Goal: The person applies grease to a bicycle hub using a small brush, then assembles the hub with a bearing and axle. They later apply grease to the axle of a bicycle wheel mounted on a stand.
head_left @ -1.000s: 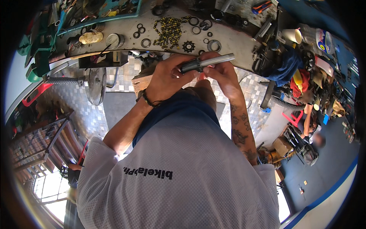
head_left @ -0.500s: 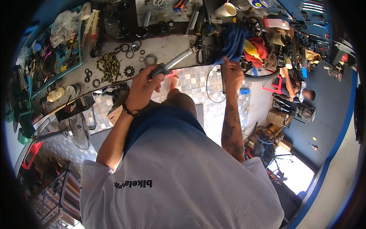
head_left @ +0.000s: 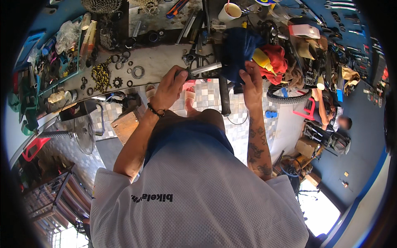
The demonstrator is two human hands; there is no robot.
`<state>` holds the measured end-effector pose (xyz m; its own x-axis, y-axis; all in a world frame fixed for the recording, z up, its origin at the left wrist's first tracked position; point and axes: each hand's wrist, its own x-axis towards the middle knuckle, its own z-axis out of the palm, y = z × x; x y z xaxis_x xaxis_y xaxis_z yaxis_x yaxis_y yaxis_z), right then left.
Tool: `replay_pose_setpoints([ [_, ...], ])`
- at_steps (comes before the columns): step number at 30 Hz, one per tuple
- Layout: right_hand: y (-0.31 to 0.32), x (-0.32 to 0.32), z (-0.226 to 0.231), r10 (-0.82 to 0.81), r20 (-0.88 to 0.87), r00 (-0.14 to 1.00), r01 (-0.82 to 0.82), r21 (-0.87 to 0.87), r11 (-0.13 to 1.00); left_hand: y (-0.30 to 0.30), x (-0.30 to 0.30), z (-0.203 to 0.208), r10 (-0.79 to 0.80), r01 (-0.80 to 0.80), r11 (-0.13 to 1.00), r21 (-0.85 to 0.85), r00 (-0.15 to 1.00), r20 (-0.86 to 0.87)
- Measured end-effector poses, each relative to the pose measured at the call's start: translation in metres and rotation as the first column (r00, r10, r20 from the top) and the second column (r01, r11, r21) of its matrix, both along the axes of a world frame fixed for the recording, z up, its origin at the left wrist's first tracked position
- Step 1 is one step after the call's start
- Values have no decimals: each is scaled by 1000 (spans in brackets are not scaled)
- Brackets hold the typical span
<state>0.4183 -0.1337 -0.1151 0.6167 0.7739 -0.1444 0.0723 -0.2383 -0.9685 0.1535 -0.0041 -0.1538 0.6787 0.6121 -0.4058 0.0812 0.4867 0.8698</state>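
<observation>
My left hand [head_left: 168,87] is closed round the dark end of a silver metal tube [head_left: 206,69] at the bench's front edge. The tube slants up to the right, and its far end meets a dark blue cloth [head_left: 237,51]. At the cloth's lower right edge, my right hand [head_left: 252,82] grips the fabric between thumb and fingers. Whether the cloth wraps the tube or only lies against it, I cannot tell. A yellow squeeze bottle [head_left: 263,60] lies on a red cloth [head_left: 278,56] beside my right hand.
Left on the workbench [head_left: 159,58] lie a yellow-black chain [head_left: 100,77], a small sprocket [head_left: 117,82] and several rings [head_left: 137,72]. A dark bar [head_left: 224,97] hangs below the front edge. A paper cup [head_left: 229,13] stands behind. Another person [head_left: 328,109] is at the right, near a bicycle wheel [head_left: 289,97].
My right hand has taken hold of the blue cloth and brought it left to the tube's end. My left hand and the tube have shifted slightly right, the tube now lying flatter.
</observation>
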Motion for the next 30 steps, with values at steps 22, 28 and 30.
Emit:
replay_pose_setpoints([
  [22, 27, 61, -12, 350, -272, 896, -357, 25, 934, -17, 59, 1, 113, -114, 992, 48, 993, 31],
  [28, 31, 68, -19, 185, -431, 883, -221, -33, 975, -23, 70, 2, 375, -413, 886, 210, 905, 201],
  [30, 27, 69, -20, 227, -447, 865, -248, 13, 969, -23, 67, -1, 370, -392, 882, 261, 920, 133],
])
